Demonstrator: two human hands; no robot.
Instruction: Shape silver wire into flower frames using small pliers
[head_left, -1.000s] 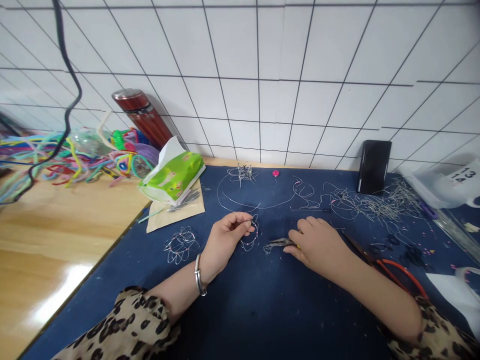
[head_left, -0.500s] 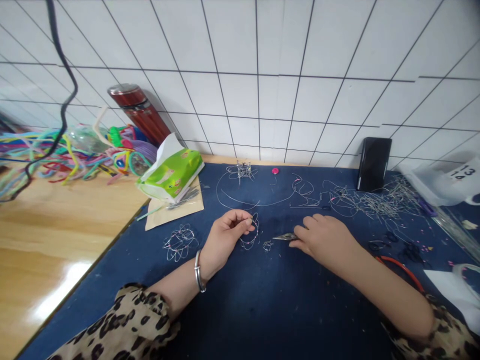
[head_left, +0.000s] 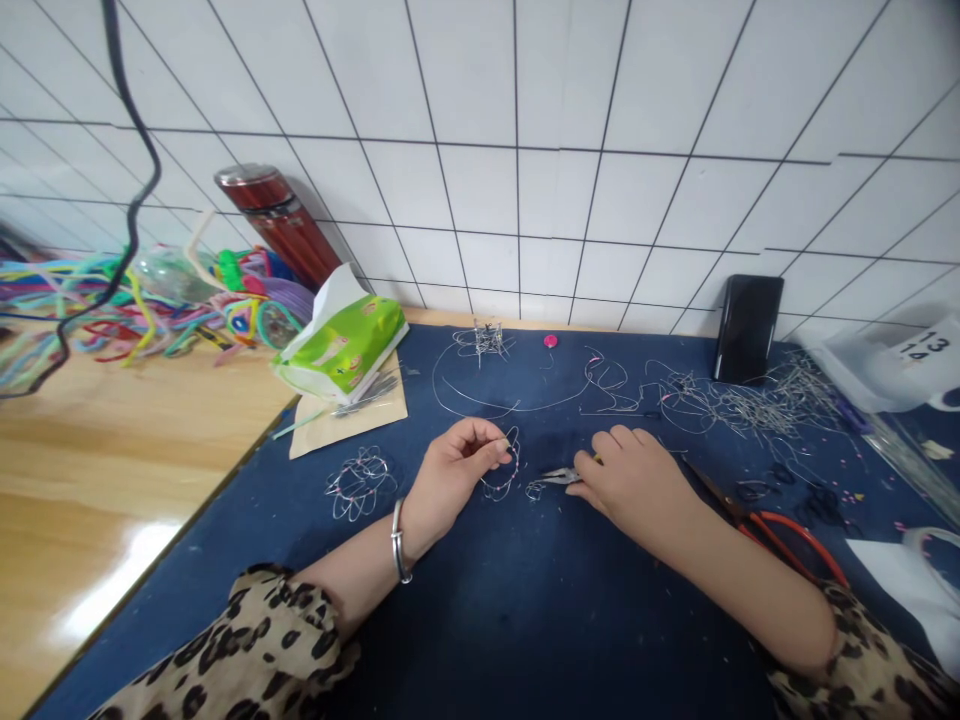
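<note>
The looped silver wire piece strung with small pink beads (head_left: pixel 516 465) was located near the centre of the dark blue mat (head_left: pixel 480 625) on the light wooden bench (head_left: pixel 187 440); whether it touched the mat could not be told. The left hand (head_left: pixel 459 470) had its grip pinched, thumb against fingertips, on the piece's upper edge. The right hand (head_left: pixel 637 485) had its grip closed around a pair of metal needle-nose pliers (head_left: pixel 559 477), the nose pointing toward the beaded piece; any gap between the pliers' tips could not be determined. A small silver wire tangle (head_left: pixel 534 491) lay just beside those tips. A flower-shaped silver wire form with pink beads (head_left: pixel 361 485) lay left of the left hand. Orange-red-handled scissors (head_left: pixel 787 525) lay beyond the right forearm, a heap of loose silver wire (head_left: pixel 757 402) farther back. A black phone (head_left: pixel 748 330) leaned against the white tiled wall (head_left: pixel 457 80).
</note>
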